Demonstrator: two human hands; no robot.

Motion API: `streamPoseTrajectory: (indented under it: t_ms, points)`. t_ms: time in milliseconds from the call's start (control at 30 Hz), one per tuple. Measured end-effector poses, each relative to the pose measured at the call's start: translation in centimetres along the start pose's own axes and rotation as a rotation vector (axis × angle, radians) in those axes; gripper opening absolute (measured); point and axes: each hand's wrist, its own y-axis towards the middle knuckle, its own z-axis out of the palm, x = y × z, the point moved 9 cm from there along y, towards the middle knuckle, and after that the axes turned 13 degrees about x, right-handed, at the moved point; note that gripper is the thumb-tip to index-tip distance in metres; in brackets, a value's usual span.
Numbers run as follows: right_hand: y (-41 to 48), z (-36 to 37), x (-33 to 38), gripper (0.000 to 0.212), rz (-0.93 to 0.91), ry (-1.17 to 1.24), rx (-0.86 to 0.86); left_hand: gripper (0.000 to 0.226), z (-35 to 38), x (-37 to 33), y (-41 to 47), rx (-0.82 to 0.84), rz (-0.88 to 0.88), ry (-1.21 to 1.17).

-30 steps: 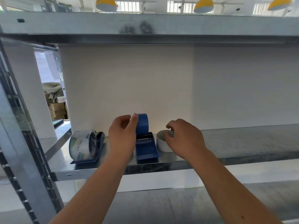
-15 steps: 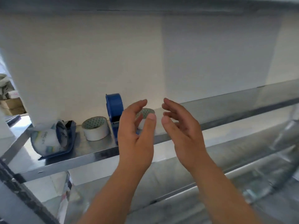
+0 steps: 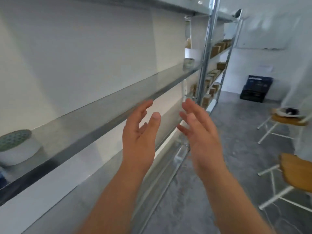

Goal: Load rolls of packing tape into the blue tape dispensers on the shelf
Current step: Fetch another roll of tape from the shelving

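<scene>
Both hands, left [image 3: 140,132] and right [image 3: 200,130], hang empty and spread before the shelf [image 3: 108,108]. The tape roll [image 3: 16,146] lies flat, far left, nearer the left hand.

We see a white tape roll [image 3: 17,147] cut off at the frame's left edge, with only a blue sliver [image 3: 2,177] below it, too little to identify. A small roll [image 3: 188,63] far along the shelf [image 3: 108,105] and the stools [image 3: 290,120] at right blur beyond detail.
</scene>
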Motion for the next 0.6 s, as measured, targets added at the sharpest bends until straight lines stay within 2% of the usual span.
streamPoseTrajectory:
  t_ms: [167,400,600]
  points:
    - [0.5,-9.1,1.7,0.045,-0.034,-0.035,-0.119,0.029,9.4,1.5,3.8,0.091,-0.013,-0.122]
    - [2.9,-20.6,4.1,0.045,-0.08,-0.111,-0.211,0.029,21.7,2.5,8.9,0.178,0.012,-0.174]
    - [4.6,-28.0,4.7,0.046,-0.085,-0.173,-0.292,0.026,29.0,4.8,12.2,0.238,-0.005,-0.205]
